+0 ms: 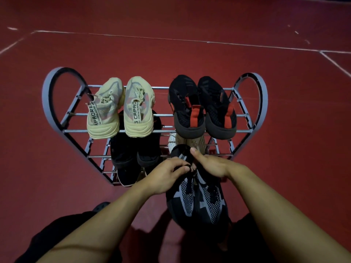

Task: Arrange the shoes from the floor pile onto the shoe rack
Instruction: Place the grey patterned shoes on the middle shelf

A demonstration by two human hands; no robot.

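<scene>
A grey metal shoe rack [57,103] with heart-shaped ends stands on the red floor. Its top shelf carries a beige pair [121,109] on the left and a black-and-red pair [201,107] on the right. A black pair [131,152] sits on the shelf below, and a white knit shoe [173,142] peeks out lower right. In front of the rack I hold a black-and-grey knit pair [197,200], toes toward me. My left hand [167,173] pinches the heel of the left shoe. My right hand [210,164] grips the heel of the right one.
Red floor [171,54] with white painted lines spreads all round the rack. My dark-clothed legs [62,236] fill the bottom of the view, and a dark shoe tip [101,205] shows at lower left.
</scene>
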